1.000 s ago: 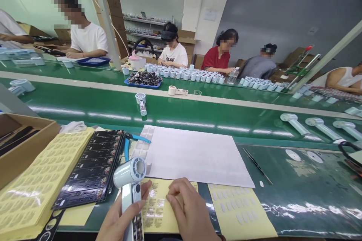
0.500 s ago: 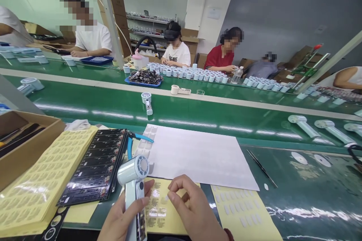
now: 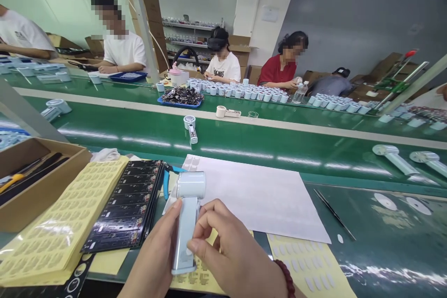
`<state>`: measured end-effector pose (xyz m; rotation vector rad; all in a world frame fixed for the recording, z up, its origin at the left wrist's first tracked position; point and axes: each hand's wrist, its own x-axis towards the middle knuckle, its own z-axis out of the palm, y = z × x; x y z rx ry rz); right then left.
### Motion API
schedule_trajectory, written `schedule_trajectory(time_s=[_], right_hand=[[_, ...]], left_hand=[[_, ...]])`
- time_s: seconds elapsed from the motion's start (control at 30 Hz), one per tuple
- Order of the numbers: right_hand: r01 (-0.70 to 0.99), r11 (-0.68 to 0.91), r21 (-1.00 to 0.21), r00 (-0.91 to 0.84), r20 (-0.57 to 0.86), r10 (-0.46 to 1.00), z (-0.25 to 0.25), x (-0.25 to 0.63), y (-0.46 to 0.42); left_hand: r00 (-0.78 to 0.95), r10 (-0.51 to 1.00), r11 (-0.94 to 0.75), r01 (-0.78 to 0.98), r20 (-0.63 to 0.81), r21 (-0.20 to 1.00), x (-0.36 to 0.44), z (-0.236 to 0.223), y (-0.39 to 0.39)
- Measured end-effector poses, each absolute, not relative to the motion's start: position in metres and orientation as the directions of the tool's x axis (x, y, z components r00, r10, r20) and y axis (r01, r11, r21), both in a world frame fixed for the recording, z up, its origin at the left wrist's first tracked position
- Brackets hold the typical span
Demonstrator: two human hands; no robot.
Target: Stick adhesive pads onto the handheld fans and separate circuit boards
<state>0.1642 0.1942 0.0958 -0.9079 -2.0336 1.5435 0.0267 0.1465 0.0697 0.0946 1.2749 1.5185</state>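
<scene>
My left hand (image 3: 159,242) is closed around the handle of a light blue handheld fan (image 3: 185,228), held upright with its plain back facing me. Against the lower part of that handle, my right hand (image 3: 223,247) pinches thumb and forefinger together. A small pale label (image 3: 189,250) shows at the thumb tip, mostly covered by the fingers. Beneath both hands lies a yellow sheet of printed clear labels (image 3: 199,277), partly hidden. Right of it is another yellow sheet with oval white stickers (image 3: 296,251).
A white paper sheet (image 3: 254,195) lies ahead, with tweezers (image 3: 334,214) to its right. Left are black printed panels (image 3: 122,205), yellow sticker sheets (image 3: 66,214), blue-handled pliers (image 3: 166,181) and a cardboard box (image 3: 45,181). Another fan (image 3: 191,129) rests on the green belt; co-workers sit beyond.
The fan has been turned from its button side to its plain back and moved right. My right hand has come from over the label sheet to the handle. The view has shifted slightly left.
</scene>
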Motion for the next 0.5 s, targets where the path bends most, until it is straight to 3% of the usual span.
schedule_trajectory(time_s=[0.23,0.5], right_hand=[[0.278,0.201,-0.939,-0.720,-0.065,0.691,0.093,0.159,0.202],[0.383,0.422,-0.822,-0.697,0.042,0.716,0.089,0.153,0.202]], left_hand=[[-0.421,0.722,0.180,-0.652,-0.549,0.737,0.025,0.070,0.153],[-0.461,0.686,0.203,-0.622,-0.563,0.757,0.023,0.071,0.159]])
